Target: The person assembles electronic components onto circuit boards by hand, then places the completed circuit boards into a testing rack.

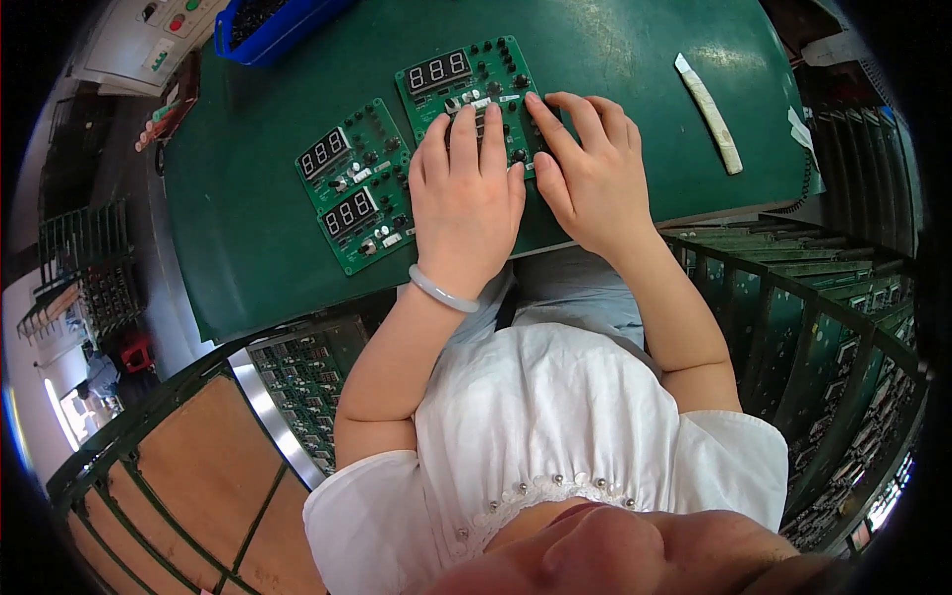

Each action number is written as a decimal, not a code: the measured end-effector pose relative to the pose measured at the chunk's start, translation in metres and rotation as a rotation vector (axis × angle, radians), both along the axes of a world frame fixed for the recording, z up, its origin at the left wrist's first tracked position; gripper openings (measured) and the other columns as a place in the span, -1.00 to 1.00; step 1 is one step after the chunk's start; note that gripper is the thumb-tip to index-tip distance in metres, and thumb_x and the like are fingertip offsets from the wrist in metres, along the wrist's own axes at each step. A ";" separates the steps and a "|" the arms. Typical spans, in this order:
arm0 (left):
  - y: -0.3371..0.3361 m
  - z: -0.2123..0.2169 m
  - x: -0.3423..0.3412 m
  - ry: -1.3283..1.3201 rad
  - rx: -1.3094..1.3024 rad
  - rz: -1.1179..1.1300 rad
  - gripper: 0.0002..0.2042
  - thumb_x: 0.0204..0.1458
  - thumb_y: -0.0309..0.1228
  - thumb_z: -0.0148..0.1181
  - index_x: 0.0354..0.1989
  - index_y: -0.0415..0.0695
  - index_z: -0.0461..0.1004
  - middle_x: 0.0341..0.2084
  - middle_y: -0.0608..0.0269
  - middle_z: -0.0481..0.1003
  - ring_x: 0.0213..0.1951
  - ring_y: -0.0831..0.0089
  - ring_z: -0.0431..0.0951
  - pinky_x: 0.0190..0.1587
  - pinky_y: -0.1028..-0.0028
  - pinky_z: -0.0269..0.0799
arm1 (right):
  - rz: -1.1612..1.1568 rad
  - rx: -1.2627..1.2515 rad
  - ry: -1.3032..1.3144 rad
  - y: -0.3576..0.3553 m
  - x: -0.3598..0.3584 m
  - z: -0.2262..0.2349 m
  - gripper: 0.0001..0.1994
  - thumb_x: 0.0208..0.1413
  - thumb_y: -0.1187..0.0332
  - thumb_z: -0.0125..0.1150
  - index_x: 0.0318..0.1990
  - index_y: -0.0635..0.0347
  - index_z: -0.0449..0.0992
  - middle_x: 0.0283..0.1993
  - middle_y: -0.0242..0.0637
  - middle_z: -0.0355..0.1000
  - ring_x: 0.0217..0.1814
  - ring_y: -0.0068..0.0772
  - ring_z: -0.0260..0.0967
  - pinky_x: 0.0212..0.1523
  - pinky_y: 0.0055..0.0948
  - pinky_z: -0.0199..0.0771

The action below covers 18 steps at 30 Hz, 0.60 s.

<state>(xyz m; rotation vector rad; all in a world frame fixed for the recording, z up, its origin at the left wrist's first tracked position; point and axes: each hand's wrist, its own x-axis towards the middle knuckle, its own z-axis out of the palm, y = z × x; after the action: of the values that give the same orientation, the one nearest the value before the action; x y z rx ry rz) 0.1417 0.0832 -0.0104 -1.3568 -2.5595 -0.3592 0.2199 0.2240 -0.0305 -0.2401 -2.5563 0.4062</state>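
A green circuit board (438, 73) with black digit displays and small round black parts lies on the green table, partly under my hands. My left hand (464, 193) is open, its fingers stretched over the board's middle and lower left. At the board's right edge my right hand (595, 169) is open, with the index finger and thumb apart and touching or close to that edge. The undersides of my fingers are hidden. Just left of my left hand lies another green board panel (372, 159) with two digit displays, one above the other.
A white-wrapped cutter-like strip (710, 114) lies on the table (635, 59) at the right. A blue bin (260, 45) of small dark parts stands at the far left, beside a pale control box (149, 45). Racks holding circuit boards (793, 317) flank me on the right and left.
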 end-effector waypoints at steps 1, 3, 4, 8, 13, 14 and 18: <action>0.001 -0.001 0.000 0.010 0.004 0.009 -0.49 0.07 -0.33 0.16 0.22 -0.23 0.30 0.13 0.02 0.29 0.17 0.03 0.25 0.16 0.12 0.26 | -0.002 0.010 -0.006 0.001 -0.001 0.000 -0.56 0.04 0.23 0.12 0.10 0.14 0.46 0.08 -0.26 0.33 0.13 -0.08 0.22 0.17 -0.12 0.17; 0.001 -0.001 0.001 0.026 -0.011 0.016 -0.48 0.06 -0.34 0.16 0.22 -0.22 0.31 0.13 0.01 0.29 0.17 0.04 0.25 0.17 0.12 0.26 | -0.003 0.019 -0.016 0.000 -0.003 -0.001 -0.55 0.03 0.22 0.13 0.10 0.16 0.46 0.06 -0.26 0.33 0.12 -0.08 0.22 0.16 -0.12 0.18; 0.001 0.000 0.002 0.045 -0.024 0.022 -0.48 0.05 -0.34 0.16 0.22 -0.21 0.31 0.14 0.01 0.28 0.17 0.04 0.26 0.18 0.12 0.25 | -0.025 0.061 -0.025 -0.003 -0.004 0.000 -0.54 0.02 0.20 0.13 0.09 0.18 0.46 0.03 -0.27 0.34 0.10 -0.11 0.23 0.15 -0.13 0.18; 0.002 -0.004 0.004 0.111 -0.037 0.033 -0.48 0.02 -0.35 0.18 0.20 -0.20 0.34 0.15 -0.04 0.29 0.16 -0.02 0.28 0.21 0.08 0.24 | -0.014 0.138 -0.063 -0.006 -0.007 0.006 -0.51 0.00 0.14 0.15 0.07 0.22 0.46 -0.06 -0.30 0.34 0.03 -0.21 0.27 0.12 -0.13 0.22; 0.002 -0.010 0.011 0.100 0.005 0.023 -0.48 -0.01 -0.35 0.21 0.17 -0.21 0.38 0.16 -0.16 0.29 0.17 -0.16 0.29 0.20 0.04 0.26 | 0.027 0.151 -0.053 0.003 -0.008 0.006 -0.52 0.01 0.12 0.14 0.05 0.21 0.47 -0.09 -0.31 0.35 -0.01 -0.24 0.29 0.08 -0.13 0.25; 0.002 -0.009 0.010 0.100 0.004 0.023 -0.48 -0.01 -0.35 0.21 0.17 -0.21 0.38 0.16 -0.16 0.29 0.17 -0.16 0.29 0.20 0.04 0.26 | 0.038 0.162 -0.045 0.005 -0.009 0.006 -0.52 0.01 0.11 0.14 0.04 0.20 0.48 -0.09 -0.32 0.36 -0.01 -0.24 0.29 0.07 -0.14 0.26; 0.002 -0.004 0.011 0.095 -0.024 0.026 -0.46 -0.03 -0.34 0.23 0.18 -0.21 0.37 0.17 -0.16 0.28 0.18 -0.15 0.28 0.21 0.06 0.27 | 0.081 0.102 0.008 0.013 -0.010 0.004 -0.57 0.01 0.14 0.15 0.02 0.11 0.52 -0.08 -0.32 0.37 -0.02 -0.24 0.29 0.05 -0.16 0.27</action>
<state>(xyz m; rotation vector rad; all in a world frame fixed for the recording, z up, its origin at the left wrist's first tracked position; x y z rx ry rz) 0.1523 0.0851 -0.0149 -1.3143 -2.5095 -0.2542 0.2100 0.2375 -0.0263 -0.0980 -2.5766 0.3047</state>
